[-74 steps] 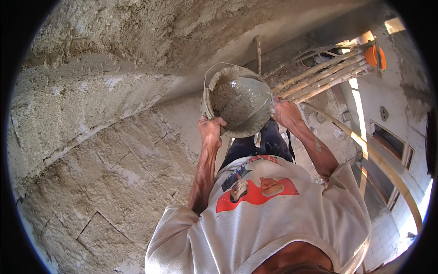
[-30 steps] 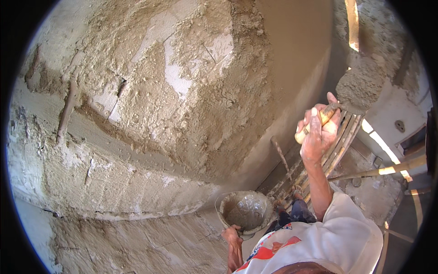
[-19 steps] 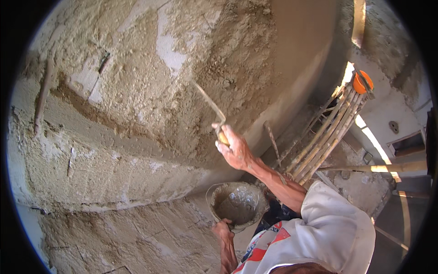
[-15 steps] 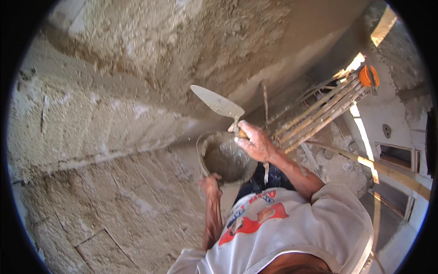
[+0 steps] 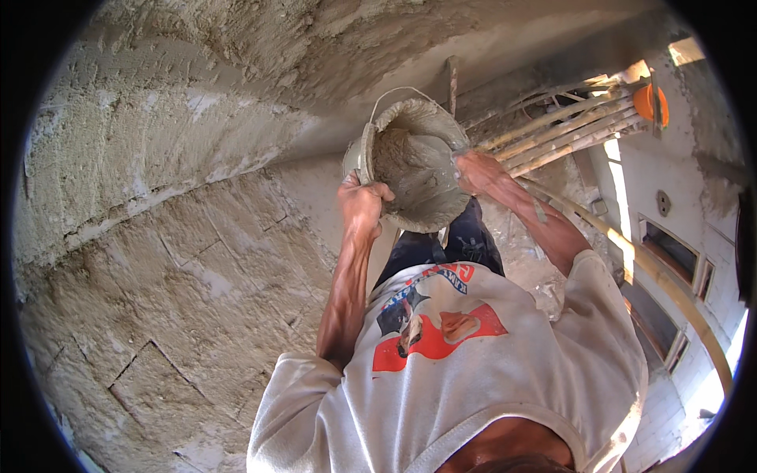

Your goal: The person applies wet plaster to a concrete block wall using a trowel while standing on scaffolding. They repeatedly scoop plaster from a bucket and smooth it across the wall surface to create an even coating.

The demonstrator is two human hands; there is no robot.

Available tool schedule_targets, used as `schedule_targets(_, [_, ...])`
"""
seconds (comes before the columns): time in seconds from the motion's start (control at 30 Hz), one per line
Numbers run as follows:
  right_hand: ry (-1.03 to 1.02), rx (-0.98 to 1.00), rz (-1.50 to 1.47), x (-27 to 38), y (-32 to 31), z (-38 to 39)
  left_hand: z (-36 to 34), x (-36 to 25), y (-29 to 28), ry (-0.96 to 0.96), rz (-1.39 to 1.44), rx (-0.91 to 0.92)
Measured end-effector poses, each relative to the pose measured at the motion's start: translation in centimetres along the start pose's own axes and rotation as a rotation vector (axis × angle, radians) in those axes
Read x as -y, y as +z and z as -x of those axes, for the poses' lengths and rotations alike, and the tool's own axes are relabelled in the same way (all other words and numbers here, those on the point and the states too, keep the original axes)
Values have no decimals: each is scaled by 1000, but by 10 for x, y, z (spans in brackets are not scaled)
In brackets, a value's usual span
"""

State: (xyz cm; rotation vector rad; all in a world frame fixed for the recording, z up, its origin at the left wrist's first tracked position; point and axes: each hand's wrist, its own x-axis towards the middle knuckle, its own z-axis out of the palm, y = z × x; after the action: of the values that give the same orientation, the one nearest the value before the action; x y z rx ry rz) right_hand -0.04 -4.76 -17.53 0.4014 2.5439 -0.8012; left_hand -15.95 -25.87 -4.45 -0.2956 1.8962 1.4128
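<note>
A mortar-caked bucket (image 5: pixel 453 203) is held up in front of my body, its mouth tilted toward me. Wet grey mortar (image 5: pixel 398 162) lies inside, thickest on the left. My left hand (image 5: pixel 363 203) grips the left side of the rim, thumb over the edge. On the opposite side, my right hand (image 5: pixel 475 173) is closed at the rim, its fingers partly hidden. The thin wire handle (image 5: pixel 410 89) arches above the far edge. No trowel can be made out now.
Rough plastered wall (image 5: pixel 181 118) runs along the left and far side, with blockwork (image 5: pixel 158 315) below it. Bamboo poles (image 5: pixel 568 130) lie at the right, near an orange container (image 5: pixel 650 106). A long pole (image 5: pixel 670 280) crosses the right side.
The bucket has risen and tilted. My right hand has gone from holding up a trowel to the bucket's right rim; the trowel has dropped from sight. My left hand has moved up with the bucket.
</note>
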Motion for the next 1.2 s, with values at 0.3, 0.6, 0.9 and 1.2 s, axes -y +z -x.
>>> schedule_targets(0.3, [-136,79,-503,-1,17,2,-2,-16,42,68,-101,64])
schedule_targets(0.6, [-215,228,-495,10,23,14,-2,-5,30,1,-98,-34])
schedule_targets(0.9, [4,394,-605,16,-6,52,-2,18,10,-17,2,-84])
schedule_targets(1.2, [-32,-30,-1713,66,-114,145,-36,62,-36,-11,110,-219])
